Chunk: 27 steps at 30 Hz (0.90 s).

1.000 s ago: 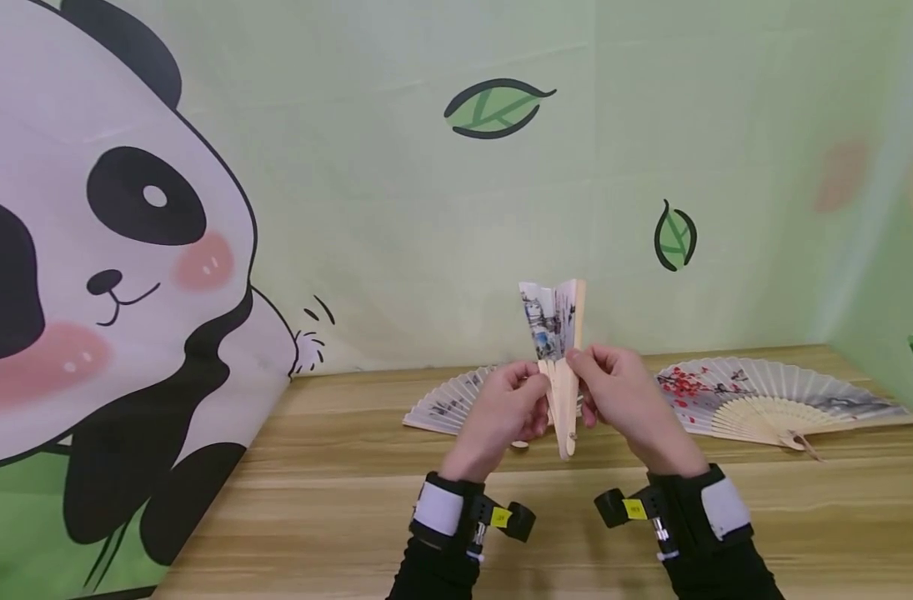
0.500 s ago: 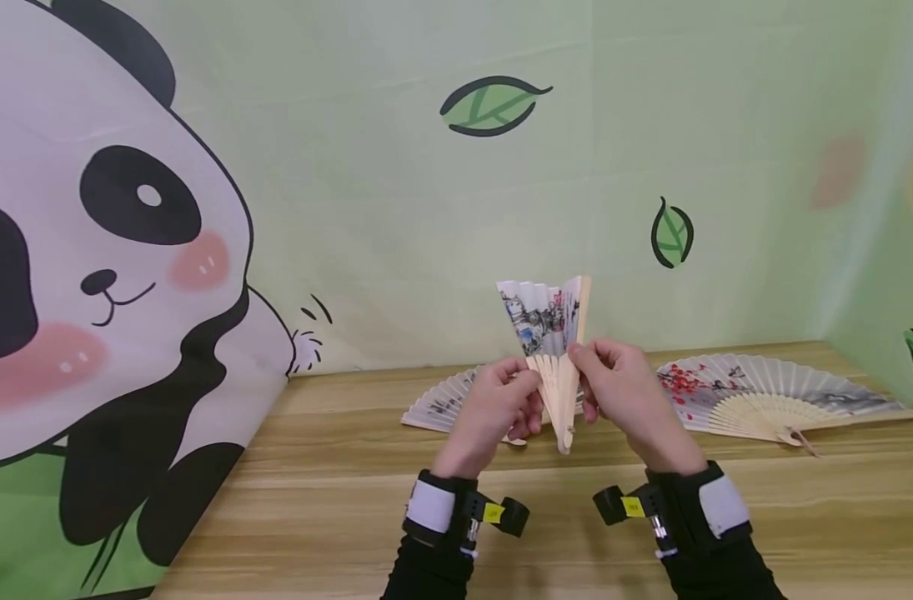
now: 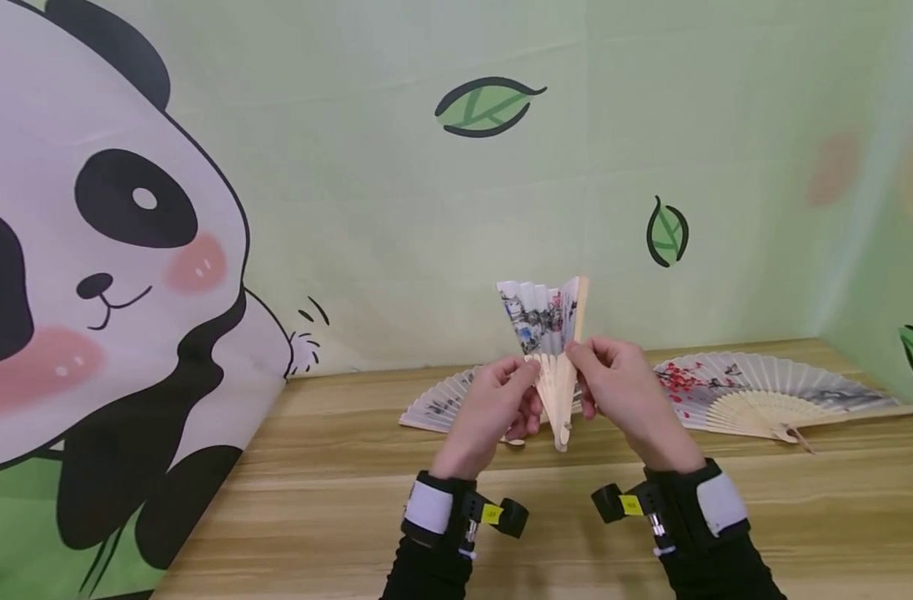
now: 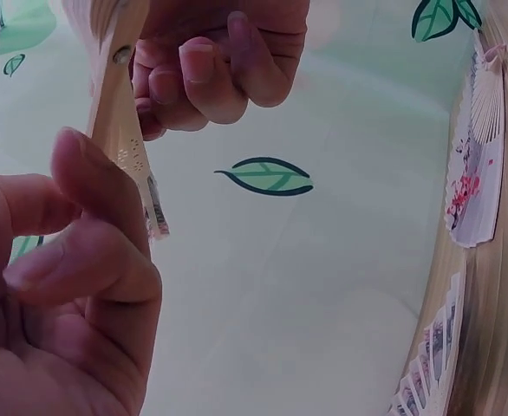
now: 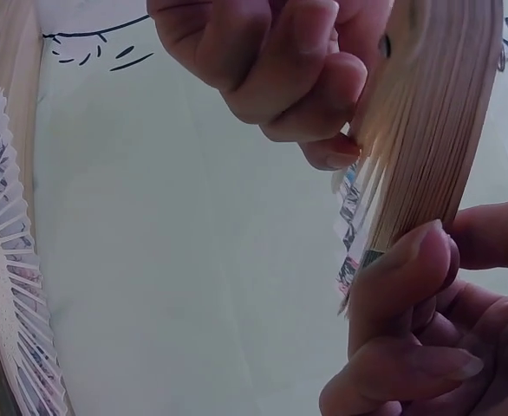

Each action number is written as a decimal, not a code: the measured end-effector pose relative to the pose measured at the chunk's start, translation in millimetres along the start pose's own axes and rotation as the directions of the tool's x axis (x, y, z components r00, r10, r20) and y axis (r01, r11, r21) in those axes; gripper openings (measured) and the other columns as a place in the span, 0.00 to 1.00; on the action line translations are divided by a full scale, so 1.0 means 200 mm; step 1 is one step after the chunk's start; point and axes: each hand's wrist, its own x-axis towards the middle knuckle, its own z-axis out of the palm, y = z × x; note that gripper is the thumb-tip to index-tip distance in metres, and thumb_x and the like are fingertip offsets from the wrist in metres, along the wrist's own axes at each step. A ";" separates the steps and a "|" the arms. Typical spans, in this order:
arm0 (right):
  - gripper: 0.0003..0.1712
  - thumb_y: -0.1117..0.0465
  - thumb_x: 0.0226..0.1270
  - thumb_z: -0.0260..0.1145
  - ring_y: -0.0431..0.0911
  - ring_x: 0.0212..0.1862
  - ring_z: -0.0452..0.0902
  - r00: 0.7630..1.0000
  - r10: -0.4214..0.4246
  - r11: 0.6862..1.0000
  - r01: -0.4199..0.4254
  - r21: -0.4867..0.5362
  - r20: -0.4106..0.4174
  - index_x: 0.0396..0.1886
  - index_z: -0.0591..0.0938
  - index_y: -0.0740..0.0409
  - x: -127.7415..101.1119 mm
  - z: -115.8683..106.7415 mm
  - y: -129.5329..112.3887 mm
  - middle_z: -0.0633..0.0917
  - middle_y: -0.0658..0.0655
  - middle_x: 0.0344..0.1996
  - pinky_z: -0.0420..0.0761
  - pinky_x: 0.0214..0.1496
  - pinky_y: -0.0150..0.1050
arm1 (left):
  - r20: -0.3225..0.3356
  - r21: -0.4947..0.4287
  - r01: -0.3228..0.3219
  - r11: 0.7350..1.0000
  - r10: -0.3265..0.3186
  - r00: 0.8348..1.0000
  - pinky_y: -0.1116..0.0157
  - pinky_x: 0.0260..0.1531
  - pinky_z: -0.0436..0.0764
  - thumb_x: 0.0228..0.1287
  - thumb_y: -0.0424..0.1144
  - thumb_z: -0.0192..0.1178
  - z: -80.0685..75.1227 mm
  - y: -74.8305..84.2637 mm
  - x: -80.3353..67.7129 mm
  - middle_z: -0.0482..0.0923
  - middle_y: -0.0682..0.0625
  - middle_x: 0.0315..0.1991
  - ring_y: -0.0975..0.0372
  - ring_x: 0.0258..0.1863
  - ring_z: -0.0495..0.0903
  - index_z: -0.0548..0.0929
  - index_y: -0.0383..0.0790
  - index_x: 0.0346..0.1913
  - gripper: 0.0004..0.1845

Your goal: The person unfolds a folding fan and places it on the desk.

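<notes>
A partly spread folding fan (image 3: 539, 321) stands upright in front of me, its pale wooden ribs (image 5: 436, 113) converging on a rivet at the bottom. Its printed leaf carries blue, black and red painting. My left hand (image 3: 492, 408) pinches the fan's left ribs between thumb and fingers. On the other side, my right hand (image 3: 617, 392) grips the thicker stack of folded ribs, thumb in front. In the left wrist view the left hand (image 4: 72, 277) curls at the ribs. The right wrist view has the right hand (image 5: 436, 321) around the stacked ribs.
An open fan with red blossoms (image 3: 771, 400) lies on the wooden table (image 3: 313, 500) at the right. Behind my left hand lies another open fan (image 3: 437, 408), partly hidden. A printed backdrop (image 3: 366, 208) rises behind the table.
The held fan has spread wider as my left hand moved slightly left, mostly during the first half second. Since then the hands and fan have hardly moved.
</notes>
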 end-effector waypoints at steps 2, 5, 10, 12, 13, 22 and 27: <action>0.20 0.52 0.77 0.54 0.46 0.19 0.71 1.000 0.000 1.000 0.000 -0.008 0.008 0.32 0.75 0.64 0.00 0.00 0.00 0.72 0.56 0.21 0.72 0.20 0.36 | -0.003 0.003 0.008 1.000 -0.008 1.000 0.72 0.10 0.64 0.75 0.44 0.52 0.00 0.00 0.00 0.73 0.48 0.19 0.63 0.12 0.69 0.75 0.37 0.34 0.14; 0.20 0.52 0.77 0.54 0.46 0.19 0.71 1.000 0.002 0.999 -0.002 -0.032 0.010 0.32 0.75 0.64 0.00 0.00 0.00 0.72 0.56 0.21 0.71 0.21 0.36 | -0.008 0.016 0.010 1.000 -0.010 1.000 0.72 0.11 0.67 0.74 0.43 0.53 0.00 0.00 0.00 0.73 0.48 0.20 0.64 0.12 0.67 0.74 0.37 0.33 0.13; 0.19 0.52 0.77 0.54 0.47 0.19 0.72 1.000 0.004 0.998 -0.003 -0.059 0.002 0.33 0.76 0.64 0.00 0.00 0.00 0.73 0.57 0.21 0.70 0.20 0.35 | -0.015 0.032 -0.003 0.999 0.003 1.000 0.72 0.11 0.66 0.74 0.41 0.52 0.00 0.00 0.00 0.73 0.48 0.19 0.64 0.12 0.65 0.72 0.37 0.33 0.12; 0.19 0.52 0.77 0.54 0.47 0.19 0.72 1.000 0.006 0.998 -0.007 -0.068 -0.005 0.33 0.76 0.64 0.00 0.00 0.00 0.74 0.58 0.21 0.70 0.20 0.36 | -0.018 0.032 -0.004 0.999 0.005 1.000 0.71 0.11 0.65 0.75 0.41 0.52 -0.01 0.00 0.00 0.72 0.48 0.19 0.64 0.12 0.65 0.70 0.38 0.34 0.11; 0.19 0.52 0.77 0.54 0.47 0.19 0.72 1.000 0.005 0.997 -0.006 -0.074 -0.010 0.33 0.77 0.64 0.01 0.00 -0.01 0.74 0.58 0.21 0.70 0.20 0.36 | -0.020 0.032 -0.006 0.999 0.007 1.000 0.71 0.11 0.66 0.75 0.40 0.51 -0.01 0.00 0.00 0.73 0.48 0.18 0.64 0.12 0.65 0.70 0.38 0.34 0.11; 0.20 0.51 0.76 0.53 0.48 0.18 0.72 0.999 0.013 0.997 -0.016 -0.082 -0.039 0.33 0.76 0.64 0.00 -0.01 -0.01 0.74 0.57 0.18 0.71 0.20 0.37 | -0.026 -0.009 0.005 1.000 -0.005 1.000 0.71 0.13 0.69 0.76 0.41 0.49 -0.01 0.01 -0.01 0.73 0.48 0.20 0.63 0.13 0.66 0.67 0.39 0.35 0.10; 0.20 0.51 0.76 0.54 0.46 0.18 0.72 0.999 0.012 0.999 -0.015 -0.050 -0.042 0.33 0.76 0.64 0.00 -0.02 -0.02 0.74 0.58 0.19 0.71 0.20 0.36 | -0.040 -0.030 0.001 1.000 -0.002 0.999 0.71 0.13 0.69 0.77 0.41 0.48 -0.01 0.01 -0.01 0.73 0.48 0.21 0.63 0.14 0.67 0.68 0.39 0.36 0.10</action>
